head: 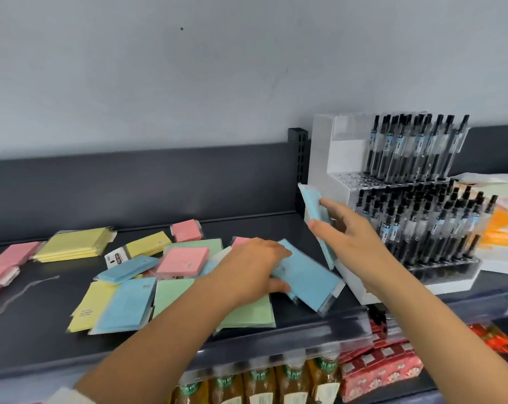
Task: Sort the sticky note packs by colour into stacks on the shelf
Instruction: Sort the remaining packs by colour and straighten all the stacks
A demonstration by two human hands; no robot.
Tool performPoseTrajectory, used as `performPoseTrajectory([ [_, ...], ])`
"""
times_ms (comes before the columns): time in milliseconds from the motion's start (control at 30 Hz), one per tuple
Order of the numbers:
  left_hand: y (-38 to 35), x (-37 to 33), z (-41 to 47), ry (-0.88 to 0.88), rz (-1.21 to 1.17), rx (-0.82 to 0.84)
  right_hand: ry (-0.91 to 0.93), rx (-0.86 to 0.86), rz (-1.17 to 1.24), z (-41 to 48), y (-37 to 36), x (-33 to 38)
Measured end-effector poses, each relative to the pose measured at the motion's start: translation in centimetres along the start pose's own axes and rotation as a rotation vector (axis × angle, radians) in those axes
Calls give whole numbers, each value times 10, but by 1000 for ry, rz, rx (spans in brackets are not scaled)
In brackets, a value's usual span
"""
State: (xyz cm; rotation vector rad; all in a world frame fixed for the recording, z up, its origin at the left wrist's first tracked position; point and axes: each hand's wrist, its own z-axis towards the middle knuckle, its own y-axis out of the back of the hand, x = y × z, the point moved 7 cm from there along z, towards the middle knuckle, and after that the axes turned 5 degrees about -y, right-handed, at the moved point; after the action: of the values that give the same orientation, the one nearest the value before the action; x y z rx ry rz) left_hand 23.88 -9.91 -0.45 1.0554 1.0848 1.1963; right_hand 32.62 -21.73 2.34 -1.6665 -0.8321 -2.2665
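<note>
Sticky note packs in pink, yellow, blue and green lie scattered on the dark shelf (36,330). My right hand (346,237) grips a small bundle of blue packs (315,208), held upright above the shelf beside the pen display. My left hand (255,266) grips the edge of a large blue pack (308,278) lying flat at the pile's right end. A yellow stack (71,243) and a pink stack (10,258) sit at the left. Loose packs in the middle include a pink pack (182,262), a blue pack (127,304) and a green pack (247,313).
A white and clear pen display (407,199) full of black pens stands at the right, close to my right hand. Paper goods (503,228) lie beyond it. Below the shelf's front rail are bottles (276,386) and red packets (381,365). A grey back panel (130,185) closes the shelf.
</note>
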Motion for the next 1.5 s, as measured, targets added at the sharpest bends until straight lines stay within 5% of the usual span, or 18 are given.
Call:
performPoseTrajectory([
  [167, -23, -14, 19, -133, 13, 230, -9, -40, 13, -2, 8, 0],
  [467, -1, -17, 10, -272, 204, 76, -3, -58, 33, -9, 7, 1],
  [833, 82, 72, -34, 265, 17, -433, -7, 14, -65, -3, -9, -1],
  [1100, 78, 103, -85, 452, -264, -641, -22, 351, -780, -10, -78, -44],
  [1300, 62, 111, -99, 494, -486, -678, 11, 352, -926, -7, -70, -33],
  [1500, 57, 116, -106, 514, -604, -694, 138, 49, -944, -3, -50, 2],
])
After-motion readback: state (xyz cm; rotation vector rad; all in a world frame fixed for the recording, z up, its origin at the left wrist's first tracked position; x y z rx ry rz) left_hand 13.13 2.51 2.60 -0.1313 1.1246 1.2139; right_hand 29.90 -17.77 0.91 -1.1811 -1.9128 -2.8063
